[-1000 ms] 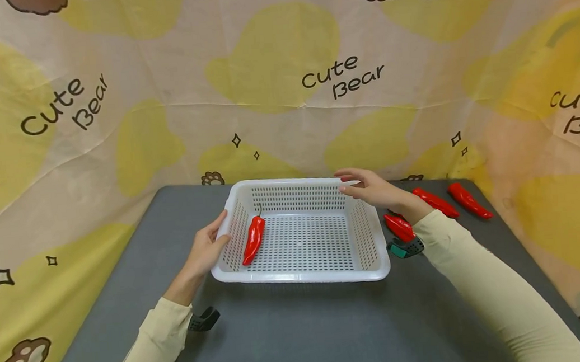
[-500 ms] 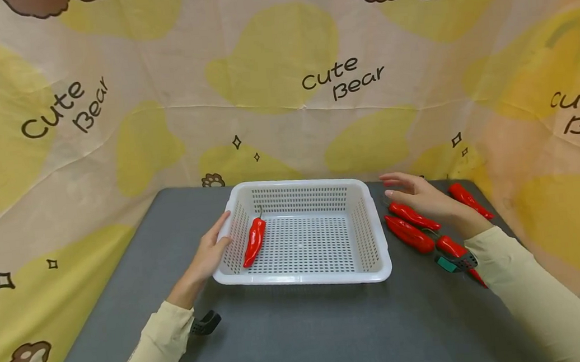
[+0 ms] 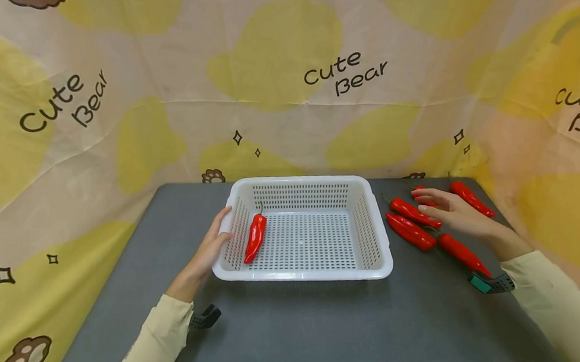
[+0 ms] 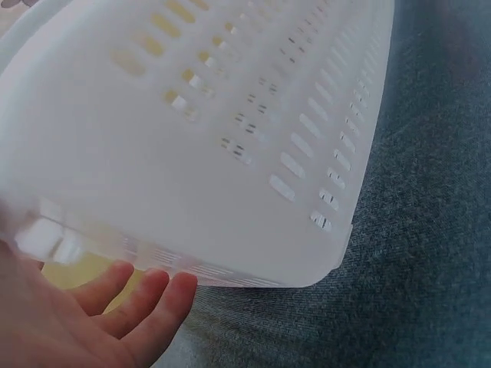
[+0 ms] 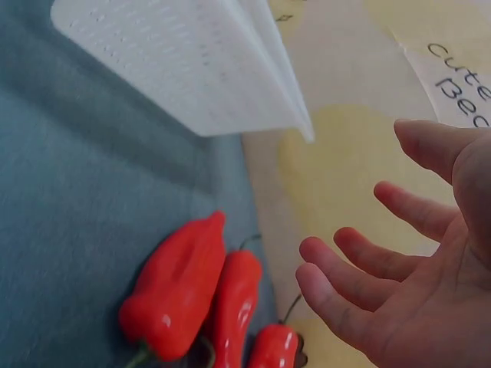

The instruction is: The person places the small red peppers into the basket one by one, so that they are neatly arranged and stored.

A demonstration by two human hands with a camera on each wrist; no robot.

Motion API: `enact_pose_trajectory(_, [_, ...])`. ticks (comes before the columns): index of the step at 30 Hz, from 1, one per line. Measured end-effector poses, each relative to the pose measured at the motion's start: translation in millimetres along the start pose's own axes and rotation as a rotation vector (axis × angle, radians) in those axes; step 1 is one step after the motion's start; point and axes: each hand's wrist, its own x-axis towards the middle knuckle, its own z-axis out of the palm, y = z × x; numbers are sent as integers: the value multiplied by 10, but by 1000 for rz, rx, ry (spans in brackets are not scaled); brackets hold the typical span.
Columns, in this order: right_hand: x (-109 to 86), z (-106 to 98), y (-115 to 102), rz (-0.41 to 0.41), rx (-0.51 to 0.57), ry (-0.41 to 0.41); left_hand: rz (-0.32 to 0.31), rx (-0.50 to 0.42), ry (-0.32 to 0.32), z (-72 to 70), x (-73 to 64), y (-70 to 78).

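Observation:
A white plastic basket [image 3: 302, 278] with slotted sides stands mid-table, one red pepper [image 3: 256, 238] lying inside along its left side. My left hand [image 3: 206, 251] holds the basket's left rim; the left wrist view shows its fingers [image 4: 157, 303] against the outer wall. Over the peppers right of the basket hovers my right hand [image 3: 451, 212], fingers spread and slightly bent, nothing in its grasp. Below and beside it lie a long red pepper [image 3: 410, 232], another pepper [image 3: 410, 210] behind it, and a third pepper [image 3: 463, 254] nearer the front.
A further red pepper [image 3: 471, 198] lies by the table's right back corner, and one more pepper [image 3: 417, 189] is partly hidden behind my right hand. The grey table [image 3: 305, 331] ends at a patterned cloth backdrop [image 3: 275, 120] behind and at the sides.
My right hand has moved away from above the basket, rightward to over the peppers, uncovering several of them. My left hand and the basket have stayed nearly in place.

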Motion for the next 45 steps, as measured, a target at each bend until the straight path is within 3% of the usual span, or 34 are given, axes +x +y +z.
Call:
enact_pose_trajectory(10, [-275, -69, 223, 8, 50, 20, -36, -55, 13, -31, 25, -15])
enact_pose_trajectory(18, [-451, -7, 601, -125, -43, 68, -81, -149, -25, -46, 32, 46])
enact_pose_trajectory(25, [-537, 106, 806, -160, -208, 66, -116, -111, 2, -10, 51, 90])
enact_pose_trajectory(40, [-673, 227, 918, -33, -368, 25, -113, -56, 31, 22, 29, 78])
enact_pose_trajectory(45, [-679, 262, 931, -58, -400, 32, -102, -58, 34, 18, 30, 70])
